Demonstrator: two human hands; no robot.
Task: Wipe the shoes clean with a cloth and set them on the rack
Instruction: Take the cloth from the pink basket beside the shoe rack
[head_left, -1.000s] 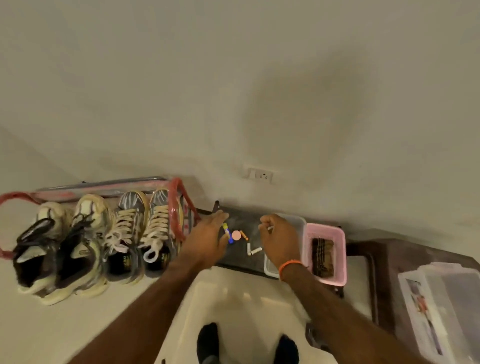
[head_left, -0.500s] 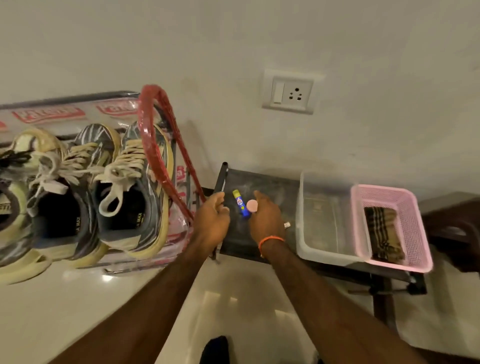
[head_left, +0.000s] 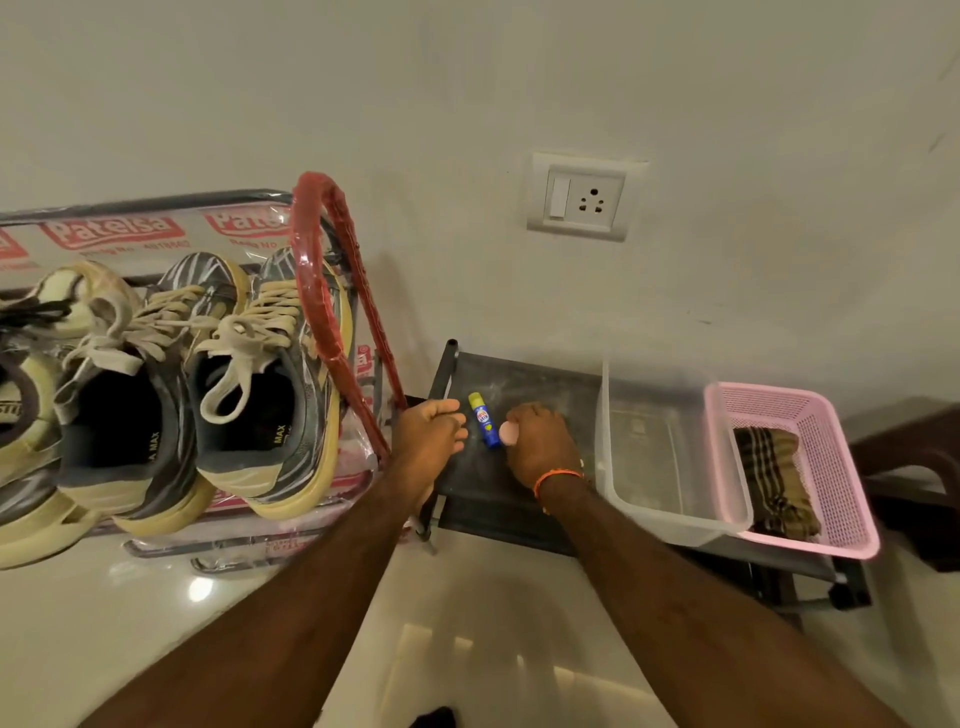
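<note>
Left hand (head_left: 431, 434) grips the near-left edge rail of the low dark shelf (head_left: 524, 379), fingers curled round the tube. Right hand (head_left: 540, 441) rests on the shelf's dusty top just beside it, fingers curled; a pink round thing (head_left: 507, 433) shows at its fingertips, but whether it pinches that or only touches it I cannot tell.

To the left of the left hand stands the rack (head_left: 332, 312), wrapped in printed plastic with a red hoop at its end, and on it sit the shoes (head_left: 260, 384), heels toward the person. They look bulky but fairly light, with thick foam soles that are firm and uppers that give; the loose laces could snag, so the heel counter or the sole edge seems the best hold.

Right of the right hand sit a clear plastic tub (head_left: 670, 514) and, touching it on the far side, a pink basket (head_left: 836, 467) holding the cloth (head_left: 774, 483), a folded checked one. It is soft and limp, likely to unfold when lifted, so bunching it in the fist suits better than a pinch.

Between the two hands lies a small blue-and-yellow stick (head_left: 484, 420).
</note>
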